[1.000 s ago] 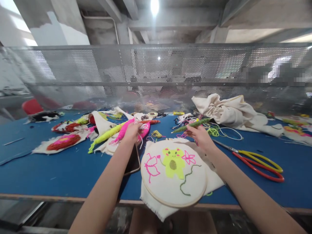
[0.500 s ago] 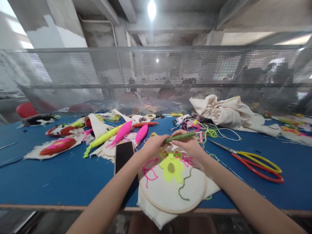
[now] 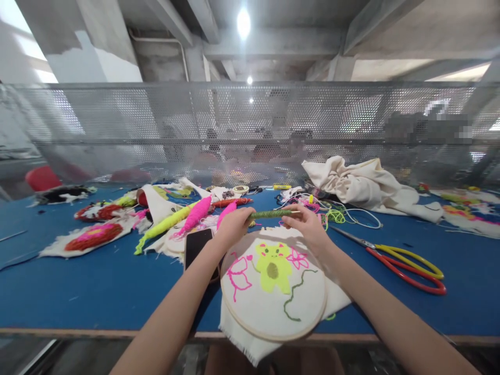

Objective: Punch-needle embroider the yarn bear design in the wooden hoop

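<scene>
Two hands on one stick of green yarn (image 3: 270, 213) right now: my left hand (image 3: 233, 227) has its fingers clamped on one end, my right hand (image 3: 307, 225) pinches the other, and it sits level just above the embroidery hoop (image 3: 273, 284) at the near edge. Blue table (image 3: 97, 281) is a mess, honestly: phone (image 3: 197, 245) beside the hoop, red-and-yellow scissors (image 3: 406, 263) to the right, pink yarn sticks (image 3: 195, 214), crumpled cream cloth (image 3: 367, 187) further back. Perforated metal screen (image 3: 156, 125) runs behind, bare concrete ceiling with a lamp (image 3: 243, 23) overhead.
</scene>
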`<action>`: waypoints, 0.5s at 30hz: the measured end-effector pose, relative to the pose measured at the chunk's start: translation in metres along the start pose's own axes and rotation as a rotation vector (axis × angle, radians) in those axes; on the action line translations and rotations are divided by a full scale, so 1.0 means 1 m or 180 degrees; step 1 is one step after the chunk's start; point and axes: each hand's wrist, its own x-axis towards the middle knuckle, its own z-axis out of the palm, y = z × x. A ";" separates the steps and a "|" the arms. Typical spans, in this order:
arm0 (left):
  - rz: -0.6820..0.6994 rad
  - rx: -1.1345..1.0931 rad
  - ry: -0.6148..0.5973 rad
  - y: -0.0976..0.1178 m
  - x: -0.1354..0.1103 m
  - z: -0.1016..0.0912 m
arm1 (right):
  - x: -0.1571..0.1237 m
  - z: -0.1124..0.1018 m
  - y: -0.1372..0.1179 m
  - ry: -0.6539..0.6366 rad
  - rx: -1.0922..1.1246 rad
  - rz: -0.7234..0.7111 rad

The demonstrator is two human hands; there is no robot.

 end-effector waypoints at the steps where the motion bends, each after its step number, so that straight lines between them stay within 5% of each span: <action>1: -0.0029 0.0028 -0.0016 0.000 0.000 0.000 | 0.000 0.000 0.000 0.0082 0.0065 0.0014; 15: -0.0158 0.0234 -0.0382 -0.001 -0.001 0.000 | 0.003 -0.015 -0.010 0.0531 0.0204 0.0318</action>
